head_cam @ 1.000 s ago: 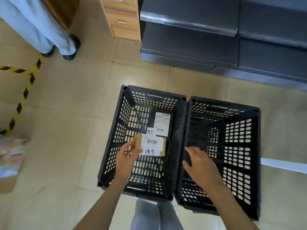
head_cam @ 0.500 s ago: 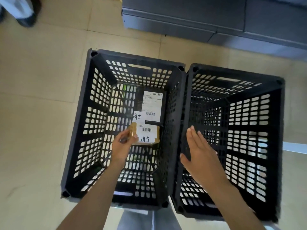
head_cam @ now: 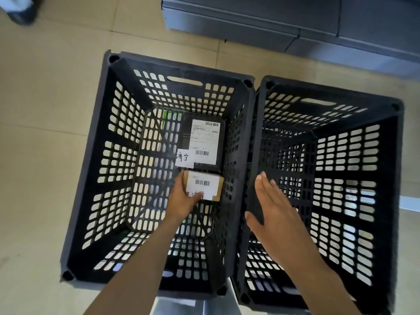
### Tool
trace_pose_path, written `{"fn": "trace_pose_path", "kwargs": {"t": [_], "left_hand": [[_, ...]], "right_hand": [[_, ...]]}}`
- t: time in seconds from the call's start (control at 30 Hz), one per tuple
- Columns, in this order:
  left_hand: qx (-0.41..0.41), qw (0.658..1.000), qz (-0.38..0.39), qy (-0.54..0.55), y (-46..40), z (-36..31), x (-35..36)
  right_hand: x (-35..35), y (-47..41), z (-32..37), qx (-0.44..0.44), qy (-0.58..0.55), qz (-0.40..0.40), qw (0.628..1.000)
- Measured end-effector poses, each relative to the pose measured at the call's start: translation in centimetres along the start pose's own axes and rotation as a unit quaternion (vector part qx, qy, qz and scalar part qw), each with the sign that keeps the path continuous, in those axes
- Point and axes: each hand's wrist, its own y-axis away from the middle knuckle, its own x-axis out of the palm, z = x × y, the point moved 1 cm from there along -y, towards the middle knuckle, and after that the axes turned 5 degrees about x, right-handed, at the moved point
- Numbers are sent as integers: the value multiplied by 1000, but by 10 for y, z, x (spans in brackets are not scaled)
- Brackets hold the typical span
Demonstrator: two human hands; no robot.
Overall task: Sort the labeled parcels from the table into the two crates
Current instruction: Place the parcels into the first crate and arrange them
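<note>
**A:** What was the person doing with the parcel?

**B:** The left hand (head_cam: 181,201) reached down inside the left crate (head_cam: 91,178), a black slotted bin on the floor. Its fingers curled round the near-left corner of a small brown parcel (head_cam: 204,186) with a white barcode label, thumb lying across the label. The parcel was low in the crate, at or just above the bottom; I could not tell whether it was touching down.

**A:** And the other hand?

**B:** The right hand (head_cam: 275,208) was flat, fingers straight and together, holding nothing. It lay over the shared edge where the two crates met, though whether it pressed on the rim was unclear.

**A:** How should the parcel go in?

**B:** In my judgement, lower it flat, label upward, into the bare floor space just in front of the parcel already there, and let go only once it rests on the bottom. Dropping it could tip it onto the other parcel and hide a label.

**A:** What did the crates hold?

**B:** The left crate held a black parcel (head_cam: 202,142) lying flat against the far-right corner, with a white shipping label and a handwritten slip. The brown parcel sat just beside its near edge. The right crate (head_cam: 386,189), touching the left one, showed no parcels in the visible part.
</note>
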Motion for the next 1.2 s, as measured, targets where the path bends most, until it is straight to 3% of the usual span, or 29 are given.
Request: {"fn": "trace_pose_path", "kwargs": {"t": [0.27,0.43,0.7,0.83,1.03,1.2], "left_hand": [[96,987,36,-121,-5,3,6],[81,980,-17,-182,-10,-4,6],[105,958,-7,-267,2,-7,10],[152,898,-25,-412,19,-1,9],[168,768,84,-613,45,2,12],[151,769,96,-613,36,-6,15]], "right_hand": [[-2,-1,0,-6,17,7,1000],[-2,0,0,-3,7,6,1000],[-1,0,-1,-12,4,-3,1000],[-2,0,0,-19,4,-8,1000],[-3,0,0,-26,13,-4,1000],[2,0,-3,-37,21,-14,999]]}}
